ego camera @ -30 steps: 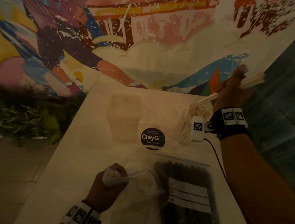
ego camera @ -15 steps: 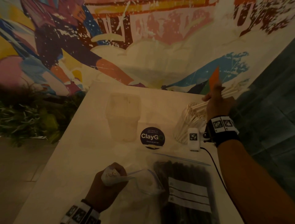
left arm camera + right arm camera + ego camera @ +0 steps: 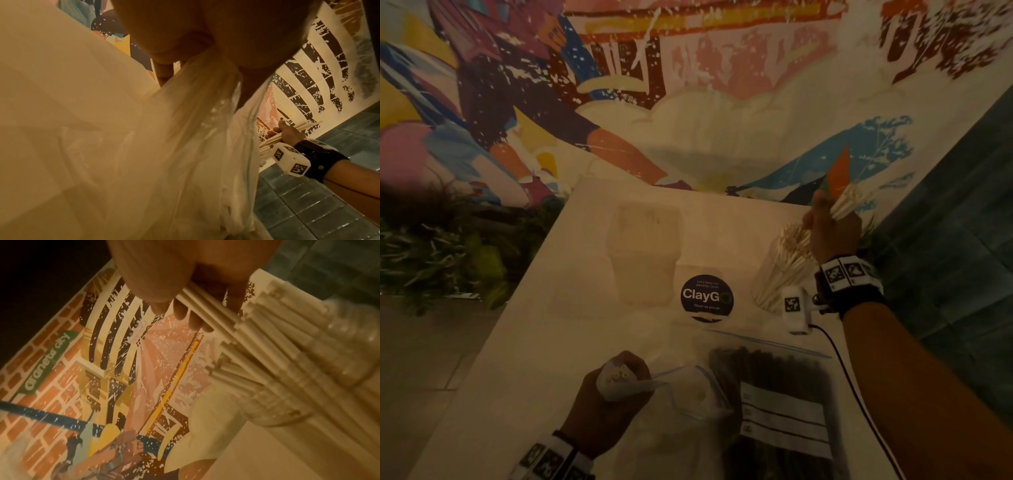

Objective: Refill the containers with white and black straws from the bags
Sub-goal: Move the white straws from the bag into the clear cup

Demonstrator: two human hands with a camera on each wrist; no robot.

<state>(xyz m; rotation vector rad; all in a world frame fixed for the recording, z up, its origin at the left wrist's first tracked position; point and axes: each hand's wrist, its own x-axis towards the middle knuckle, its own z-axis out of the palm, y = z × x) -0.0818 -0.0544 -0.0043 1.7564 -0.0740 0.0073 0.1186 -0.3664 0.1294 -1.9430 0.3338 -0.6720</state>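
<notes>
My right hand (image 3: 832,229) grips a bundle of white straws (image 3: 849,204) at the mouth of a clear container (image 3: 774,274) packed with white straws, at the table's right. In the right wrist view the held straws (image 3: 207,311) slant down into that container (image 3: 298,386). My left hand (image 3: 613,394) grips the bunched clear bag (image 3: 688,404), with a few white straw ends showing at my fist. The bag (image 3: 195,121) hangs from my fist in the left wrist view. A zip bag of black straws (image 3: 774,411) lies flat at the front. A second clear container (image 3: 645,253) stands at centre.
The white table (image 3: 534,342) carries a round dark "ClayGo" sticker (image 3: 707,294) between the two containers. A painted mural wall rises behind the table. Green plants sit on the left, and dark tiled floor lies on the right.
My right hand has come down and leftward with the white straws, from above the right container to its mouth. The left hand has stayed on the bag.
</notes>
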